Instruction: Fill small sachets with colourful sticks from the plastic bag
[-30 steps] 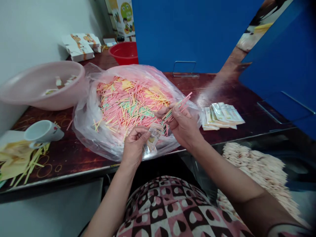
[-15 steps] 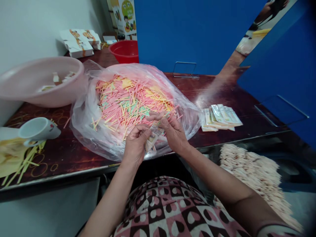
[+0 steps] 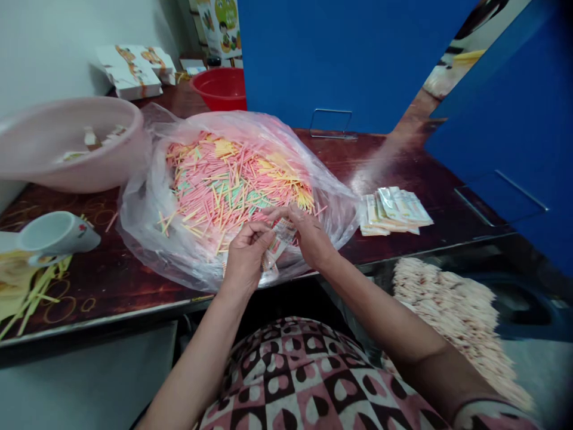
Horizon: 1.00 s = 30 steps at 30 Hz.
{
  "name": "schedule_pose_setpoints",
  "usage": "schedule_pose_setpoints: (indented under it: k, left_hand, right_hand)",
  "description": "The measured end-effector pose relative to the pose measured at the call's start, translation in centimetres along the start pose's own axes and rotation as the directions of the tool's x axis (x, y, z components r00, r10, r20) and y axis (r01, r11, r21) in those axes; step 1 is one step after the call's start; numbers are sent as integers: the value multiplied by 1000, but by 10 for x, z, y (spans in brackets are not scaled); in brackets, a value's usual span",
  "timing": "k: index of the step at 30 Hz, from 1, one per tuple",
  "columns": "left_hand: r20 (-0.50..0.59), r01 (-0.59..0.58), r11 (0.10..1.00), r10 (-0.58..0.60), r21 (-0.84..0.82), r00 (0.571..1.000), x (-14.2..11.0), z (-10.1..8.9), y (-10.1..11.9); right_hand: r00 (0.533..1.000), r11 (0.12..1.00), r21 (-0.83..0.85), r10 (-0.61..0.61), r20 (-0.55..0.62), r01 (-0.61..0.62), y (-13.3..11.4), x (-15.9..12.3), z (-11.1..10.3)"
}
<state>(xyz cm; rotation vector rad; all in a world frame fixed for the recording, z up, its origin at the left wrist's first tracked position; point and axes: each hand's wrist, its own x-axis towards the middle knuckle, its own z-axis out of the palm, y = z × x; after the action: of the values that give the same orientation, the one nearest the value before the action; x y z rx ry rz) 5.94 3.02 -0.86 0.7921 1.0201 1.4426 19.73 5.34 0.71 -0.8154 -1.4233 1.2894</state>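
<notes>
My left hand (image 3: 245, 254) is closed in a pinch on a small clear packet (image 3: 283, 234) with coloured print. Below those fingers the lower end of the packet hangs out, perhaps with another one behind it. My right hand (image 3: 311, 234) is closed at the packet's upper right end, its fingers bent over the top edge; its thumb is partly hidden. Both hands are above the near rim of a large clear plastic bag (image 3: 147, 245). Inside the open bag lies a heap of short thin sticks (image 3: 210, 197) in pink, yellow and green.
Right of the bag lies a pile of flat printed packets (image 3: 394, 210). Blue panels (image 3: 313, 54) stand behind. At the left are a pink basin (image 3: 76, 173), a white mug (image 3: 58, 236) and yellow strips (image 3: 38, 295). A red basin (image 3: 219, 89) sits farther back. Bundled pale pieces (image 3: 443, 310) lie below the table edge.
My right hand has turned so its back faces up more, and its fingers cover the packet's top. Sticks seen by its fingers earlier no longer show there. The whole view has shifted slightly.
</notes>
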Motion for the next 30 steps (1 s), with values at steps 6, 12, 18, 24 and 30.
schedule_pose_setpoints:
  k: [6, 12, 18, 24, 30]
  left_hand:
    - [24, -73, 994, 72, 85, 997, -1, 0, 3]
    - [-67, -39, 998, 36, -44, 997, 1, -3, 10]
    - [-68, -16, 990, 6, -142, 998, 1, -6, 10]
    - [-83, -19, 996, 12, -86, 996, -3, -9, 7]
    - [-39, -37, 999, 36, -18, 999, -5, -5, 5]
  right_hand:
    - [987, 968, -232, 123, 99, -97, -14, 7, -28]
    - [998, 900, -435, 11, -61, -36, -6, 10, -73]
    - [967, 161, -985, 233, 99, 62, 10, 2, -76]
    - [973, 159, -986, 219, 78, 44, 12, 6, -81]
    - [990, 931, -362, -88, -107, 44, -14, 4, -73]
